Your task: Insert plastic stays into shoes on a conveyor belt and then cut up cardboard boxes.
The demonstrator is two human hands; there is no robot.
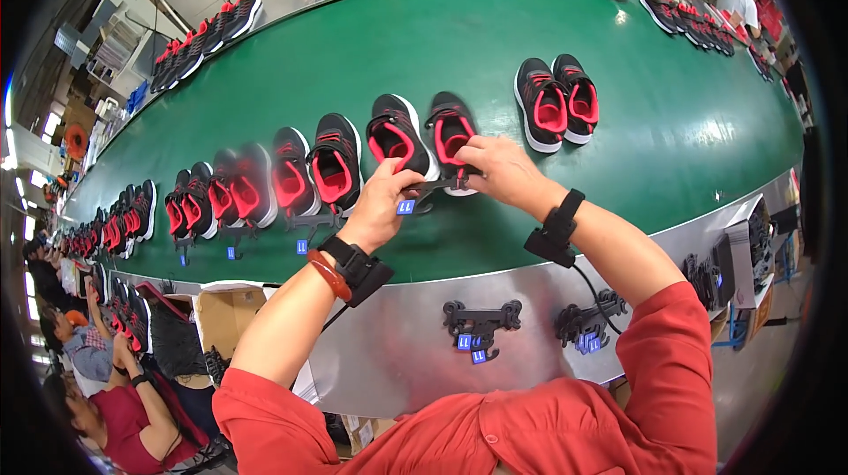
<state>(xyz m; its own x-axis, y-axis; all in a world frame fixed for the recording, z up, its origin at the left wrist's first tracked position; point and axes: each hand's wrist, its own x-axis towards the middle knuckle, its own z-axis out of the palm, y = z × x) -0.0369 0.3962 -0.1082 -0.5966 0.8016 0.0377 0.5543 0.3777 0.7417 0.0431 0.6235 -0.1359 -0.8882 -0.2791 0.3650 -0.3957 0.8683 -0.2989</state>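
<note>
My left hand point(382, 206) is closed on one end of a black plastic shoe hanger point(433, 184) with a blue tag. My right hand point(510, 177) pinches the hanger's other end, its fingers against the heel of a black sneaker point(450, 113) with red lining. Beside that, the left sneaker of the pair point(408, 126) has its heel by my left fingers. Both shoes lie toes away on the green conveyor belt point(442, 42). Another pair of sneakers point(555, 104) sits apart to the right, with no hanger visible. Just left, a loose-looking pair point(334, 162) has a hanger at its heels.
More sneakers point(193, 201) with hangers line the belt leftward. On the metal ledge point(389, 343) before me lie two piles of spare hangers point(481, 320), point(587, 323). An open cardboard box point(225, 320) stands left. Co-workers point(132, 413) sit at the left; others are at the far right.
</note>
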